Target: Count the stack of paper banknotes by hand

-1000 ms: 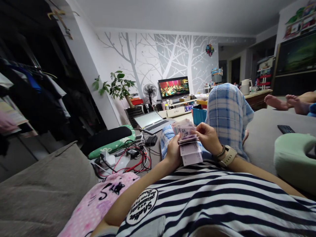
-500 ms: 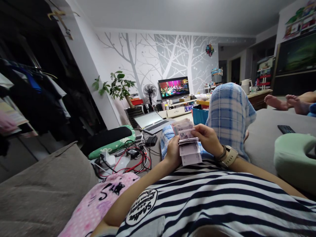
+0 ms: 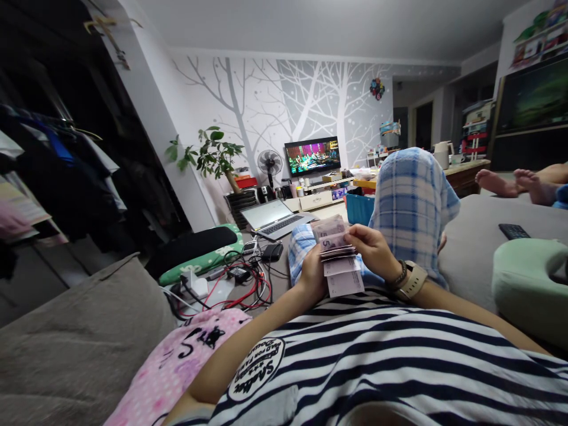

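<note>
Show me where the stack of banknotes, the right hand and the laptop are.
stack of banknotes (image 3: 336,260), head view, on the fanned middle notes.
right hand (image 3: 375,248), head view, on the back of the hand.
laptop (image 3: 284,224), head view, on the keyboard.

Digit "5" on top banknote (image 3: 331,239); round badge print on striped shirt (image 3: 256,370) unreadable.

Compared with a second ago, the stack of banknotes (image 3: 333,244) is held slightly higher and a little further to the left. The upper notes, fanned loosely earlier, are now gathered flatter, with the note marked 5 shown more squarely. The right hand (image 3: 375,251) is shifted a little upward, its fingers brought onto the upper edge of the stack. The left hand (image 3: 313,273) is raised slightly beneath the notes. The raised plaid knee (image 3: 410,201) is leaned a little further right than a second ago.
</note>
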{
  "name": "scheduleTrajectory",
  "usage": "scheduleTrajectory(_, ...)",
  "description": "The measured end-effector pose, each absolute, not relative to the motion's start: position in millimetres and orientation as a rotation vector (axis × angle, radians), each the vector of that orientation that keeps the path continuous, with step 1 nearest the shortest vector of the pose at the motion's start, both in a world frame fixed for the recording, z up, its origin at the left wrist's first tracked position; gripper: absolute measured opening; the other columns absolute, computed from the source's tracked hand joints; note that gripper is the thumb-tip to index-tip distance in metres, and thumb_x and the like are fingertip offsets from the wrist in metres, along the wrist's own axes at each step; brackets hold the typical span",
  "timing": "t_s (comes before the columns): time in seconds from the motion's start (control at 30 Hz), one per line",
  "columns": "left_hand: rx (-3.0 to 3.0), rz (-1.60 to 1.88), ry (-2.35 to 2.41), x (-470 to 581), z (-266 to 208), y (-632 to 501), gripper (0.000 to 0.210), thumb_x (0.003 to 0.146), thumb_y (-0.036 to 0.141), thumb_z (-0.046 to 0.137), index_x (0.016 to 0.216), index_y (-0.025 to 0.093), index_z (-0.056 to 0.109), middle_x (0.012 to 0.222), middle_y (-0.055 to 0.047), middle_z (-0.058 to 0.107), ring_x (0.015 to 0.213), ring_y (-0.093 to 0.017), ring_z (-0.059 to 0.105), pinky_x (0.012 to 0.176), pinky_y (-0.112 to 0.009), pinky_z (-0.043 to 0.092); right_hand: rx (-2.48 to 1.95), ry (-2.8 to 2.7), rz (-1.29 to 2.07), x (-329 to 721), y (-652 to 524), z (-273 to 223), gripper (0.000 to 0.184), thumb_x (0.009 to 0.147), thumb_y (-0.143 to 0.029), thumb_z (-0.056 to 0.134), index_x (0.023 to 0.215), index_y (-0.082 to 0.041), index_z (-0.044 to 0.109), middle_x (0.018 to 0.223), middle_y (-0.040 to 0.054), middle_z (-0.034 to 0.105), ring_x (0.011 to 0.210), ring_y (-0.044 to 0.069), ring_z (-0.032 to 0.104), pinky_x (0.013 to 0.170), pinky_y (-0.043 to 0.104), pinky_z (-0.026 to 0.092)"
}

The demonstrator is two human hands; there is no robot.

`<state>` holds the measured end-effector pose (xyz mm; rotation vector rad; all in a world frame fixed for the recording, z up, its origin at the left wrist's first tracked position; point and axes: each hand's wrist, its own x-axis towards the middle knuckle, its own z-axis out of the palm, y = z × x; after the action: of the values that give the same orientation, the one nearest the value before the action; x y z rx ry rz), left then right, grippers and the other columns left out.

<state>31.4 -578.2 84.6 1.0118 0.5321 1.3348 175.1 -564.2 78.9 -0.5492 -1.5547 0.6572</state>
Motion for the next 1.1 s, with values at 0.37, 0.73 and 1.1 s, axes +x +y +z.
scheduleTrajectory(0.37,0.885,1.149,0.522,31.8,89.8,-570.5,0.027,0.076,0.034,0.065,0.095,0.014,0.071,0.079,-0.008,0.073,0.078,-0.027,0.070,0.074,-0.038,0.055,-0.539,-1.621,0.679,177.5,-570.5,79.8,0.041,0.084,-0.058,0.057,0.069,-0.020,0.058,0.059,-0.0029,0.042,0.056,0.012,0.036,0.053,0.026,0.030)
scheduleTrajectory(0.73,0.824,1.367,0.577,32.1,93.2,-573.4,0.020,0.073,0.022,0.063,0.088,0.012,0.069,0.077,-0.008,0.074,0.082,-0.026,0.071,0.077,-0.036,0.056,-0.492,-1.847,0.695,185.4,-576.6,81.6,0.048,0.091,-0.056,0.048,0.067,-0.018,0.065,0.062,0.0026,0.061,0.056,0.013,0.046,0.057,0.027,0.038)
scheduleTrajectory(1.1,0.934,1.409,0.579,33.7,93.3,-587.5,0.010,0.064,0.019,0.069,0.073,0.015,0.065,0.071,-0.005,0.072,0.082,-0.026,0.070,0.073,-0.034,0.054,-0.770,-1.506,0.479,186.0,-552.2,74.4,0.041,0.078,-0.058,0.066,0.066,-0.020,0.054,0.058,-0.0014,0.052,0.054,0.013,0.042,0.052,0.027,0.035)
